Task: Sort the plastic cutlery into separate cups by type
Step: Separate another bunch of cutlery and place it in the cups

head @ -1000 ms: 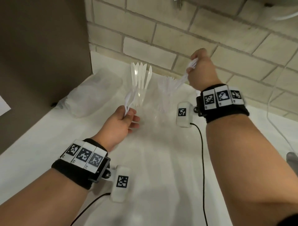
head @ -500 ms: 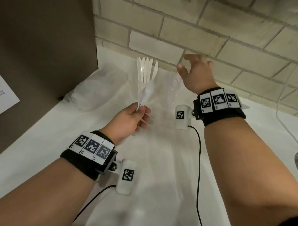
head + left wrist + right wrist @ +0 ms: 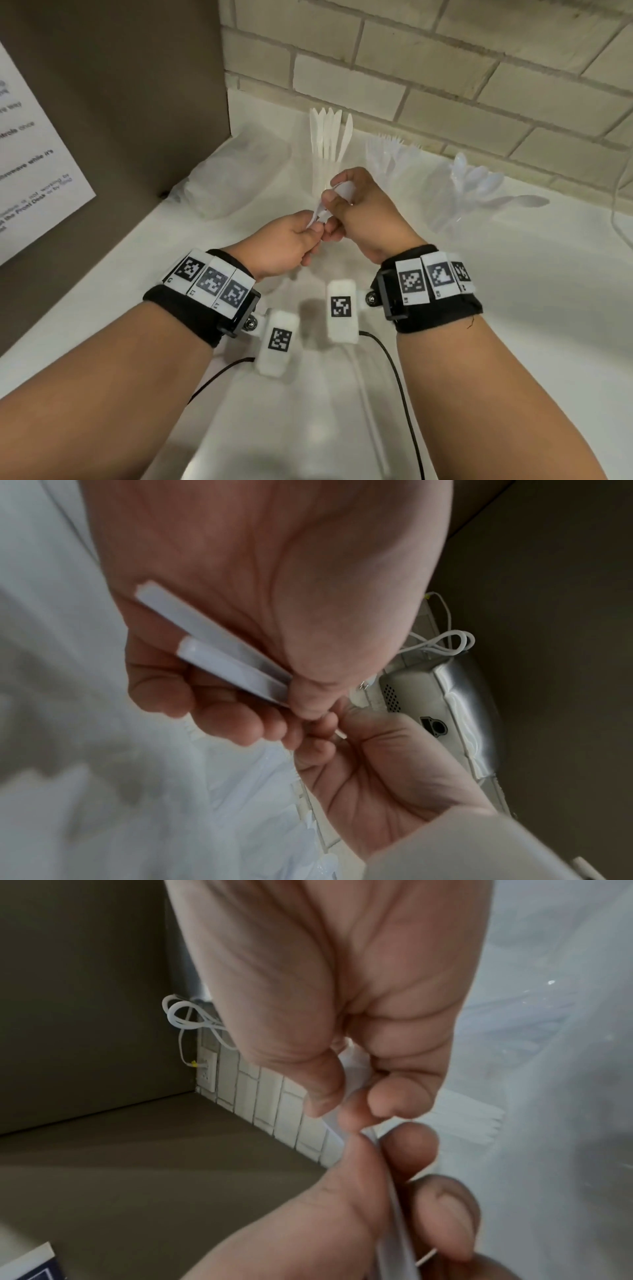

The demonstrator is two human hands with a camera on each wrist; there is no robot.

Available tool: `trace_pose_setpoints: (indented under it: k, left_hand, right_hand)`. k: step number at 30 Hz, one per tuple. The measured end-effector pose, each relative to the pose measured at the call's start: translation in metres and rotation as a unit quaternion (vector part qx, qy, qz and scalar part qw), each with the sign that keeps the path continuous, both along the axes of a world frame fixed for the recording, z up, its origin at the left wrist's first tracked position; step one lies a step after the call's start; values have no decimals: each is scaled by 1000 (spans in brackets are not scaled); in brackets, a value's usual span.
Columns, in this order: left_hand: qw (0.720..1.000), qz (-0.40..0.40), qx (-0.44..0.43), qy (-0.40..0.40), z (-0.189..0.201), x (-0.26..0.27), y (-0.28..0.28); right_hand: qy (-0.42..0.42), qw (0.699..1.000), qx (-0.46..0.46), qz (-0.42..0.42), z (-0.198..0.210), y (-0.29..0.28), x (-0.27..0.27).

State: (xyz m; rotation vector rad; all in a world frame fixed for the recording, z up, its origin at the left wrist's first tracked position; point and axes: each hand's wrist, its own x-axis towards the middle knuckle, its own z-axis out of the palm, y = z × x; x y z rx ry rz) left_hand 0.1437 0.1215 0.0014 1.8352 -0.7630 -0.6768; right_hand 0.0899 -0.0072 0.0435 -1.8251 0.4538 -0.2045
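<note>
Cutlery pieces (image 3: 318, 211), two white ones by the pair of handle ends seen from the left wrist, are held in the air between both hands, in front of the row of cups. The left hand (image 3: 286, 241) pinches their handles between thumb and curled fingers (image 3: 219, 718), so the long axis runs up and away from those fingers toward the right hand (image 3: 363, 212), which touches them from above. The right thumb and forefinger (image 3: 356, 1115) are curled round the upper part of a piece, and I judge they are about to peel one off the other. Which type each is cannot be told. Beyond the fingers stand the knives (image 3: 330, 137), with forks (image 3: 394, 154) and spoons (image 3: 479, 181) further right, nearer the right hand. Both wrists hover above the table (image 3: 531, 291), forearms converging.
</note>
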Motion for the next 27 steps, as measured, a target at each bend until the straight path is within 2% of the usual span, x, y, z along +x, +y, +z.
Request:
trace_pose_setpoints:
  k: [2,4,7,10,12,13,15,17,22,27]
  left_hand:
    - [999,-4,31,-27,3,4,3]
    - [990,25,87,-108,4,21,5]
    - [949,164,171,-208,2,61,13]
    - [896,257,263,-249,-1,94,26]
    - [878,262,326,-230,-5,108,33]
    - [875,258,351,-212,-8,112,35]
    - [873,251,378,-181,-12,112,37]
    - [869,239,391,-187,-13,103,34]
    - [870,183,425,-171,0,77,21]
    - [855,61,475,-201,7,36,14]
  right_hand:
    - [-13,1000,-19,-21,1,-1,0]
    - [-36,996,-52,-60,7,-13,-1]
    - [-81,976,-141,-145,25,-50,-6]
    - [-179,915,-272,-238,48,-94,-20]
    - [-209,864,-352,-293,58,-117,-27]
    - [-208,849,-369,-314,60,-125,-28]
    - [-168,848,-371,-339,55,-137,-26]
    - [-101,857,-370,-343,41,-147,-24]
    - [74,861,-399,-308,3,-167,-18]
    - [199,834,-427,-288,-10,-175,-13]
